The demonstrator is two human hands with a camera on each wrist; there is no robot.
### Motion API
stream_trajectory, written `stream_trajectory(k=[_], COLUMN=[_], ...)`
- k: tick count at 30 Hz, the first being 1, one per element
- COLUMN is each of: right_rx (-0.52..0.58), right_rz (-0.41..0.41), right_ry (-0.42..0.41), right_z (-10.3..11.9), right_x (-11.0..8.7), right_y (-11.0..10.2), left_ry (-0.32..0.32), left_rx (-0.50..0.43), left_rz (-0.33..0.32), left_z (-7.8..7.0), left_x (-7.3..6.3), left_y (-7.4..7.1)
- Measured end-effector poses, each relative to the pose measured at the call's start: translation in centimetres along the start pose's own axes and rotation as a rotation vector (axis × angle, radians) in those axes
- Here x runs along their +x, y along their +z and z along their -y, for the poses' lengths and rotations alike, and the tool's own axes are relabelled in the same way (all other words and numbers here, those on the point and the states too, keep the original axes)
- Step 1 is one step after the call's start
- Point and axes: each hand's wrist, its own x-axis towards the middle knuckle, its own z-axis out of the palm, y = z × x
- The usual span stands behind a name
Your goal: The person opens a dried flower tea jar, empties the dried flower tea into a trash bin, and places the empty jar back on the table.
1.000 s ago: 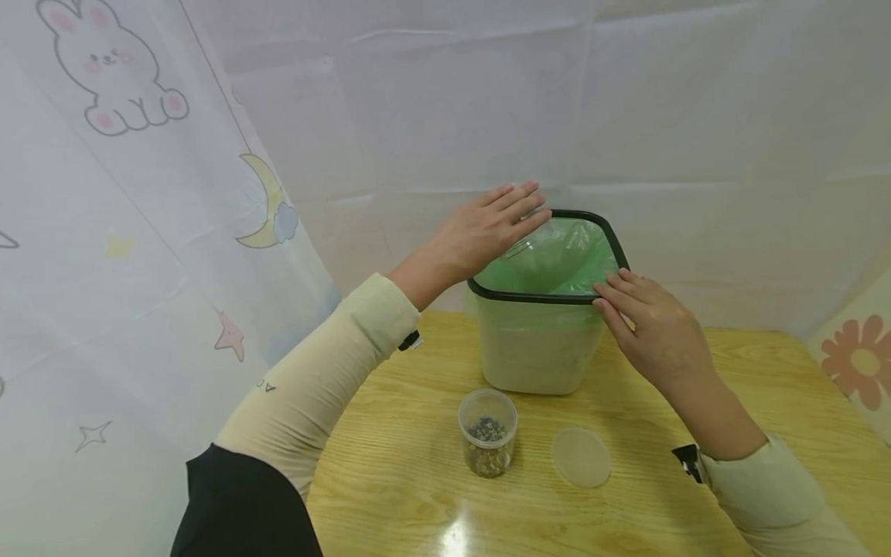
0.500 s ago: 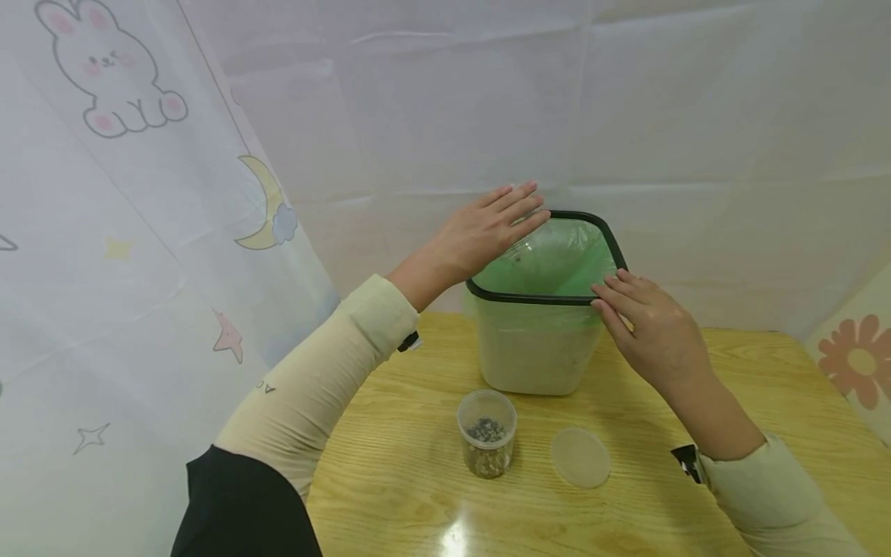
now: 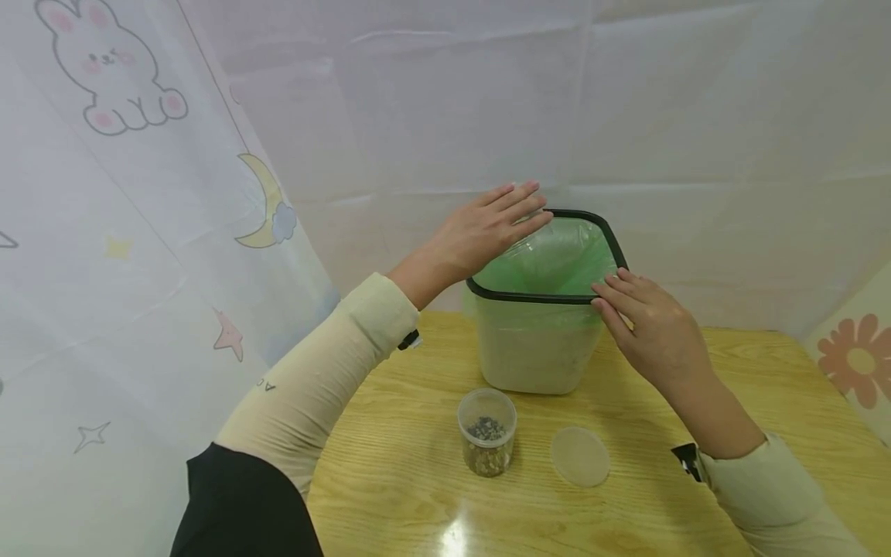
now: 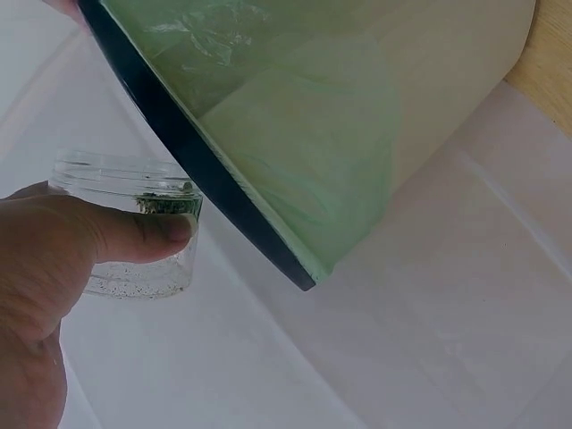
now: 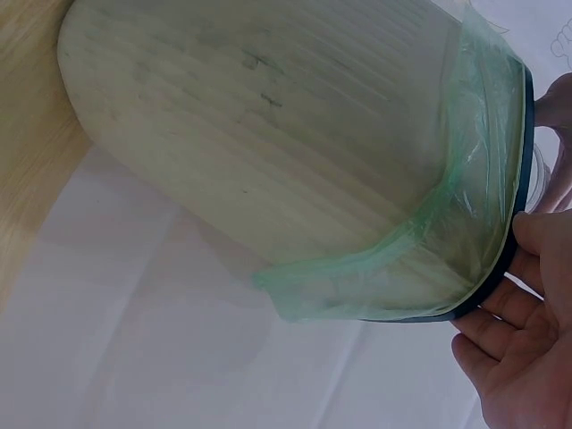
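My left hand is over the left side of a trash can with a black rim and a green liner. It grips a clear jar, mostly hidden behind the hand in the head view. In the left wrist view, the jar lies tipped on its side close above the rim. A dark green clump sits inside near its threaded neck, and specks cling to the wall. My right hand rests extended fingers on the near right corner of the black rim.
In front of the can on the wooden table stands an open clear tub partly filled with dark bits. Its translucent round lid lies flat to the right. A printed cloth backdrop hangs behind and at the left.
Both hands hold nearly still. A small dark speck showed against the liner half a second ago and is gone now.
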Motion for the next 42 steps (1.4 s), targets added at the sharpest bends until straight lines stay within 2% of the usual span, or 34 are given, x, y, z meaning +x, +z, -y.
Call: stream_trajectory(k=[8, 17, 23, 27, 32, 42], right_rx=[0.002, 0.003, 0.002, 0.004, 0.004, 0.001], right_rz=[0.003, -0.003, 0.007, 0.010, 0.005, -0.003], right_ry=[0.001, -0.007, -0.001, 0.006, 0.003, 0.002], right_z=[-0.04, -0.10, -0.10, -0.15, -0.11, 0.07], right_x=[0.09, 0.28, 0.27, 0.25, 0.17, 0.08], right_y=[-0.05, -0.03, -0.05, -0.03, -0.05, -0.20], left_ry=[0.031, 0.081, 0.145, 0.182, 0.214, 0.251], left_rx=[0.028, 0.167, 0.275, 0.329, 0.356, 0.374], left_rz=[-0.025, -0.021, -0.055, -0.039, -0.001, 0.002], left_z=[0.08, 0.17, 0.22, 0.17, 0.07, -0.16], left_x=[0.10, 0.12, 0.35, 0.58, 0.78, 0.65], left_y=[-0.06, -0.05, 0.18, 0.05, -0.16, -0.20])
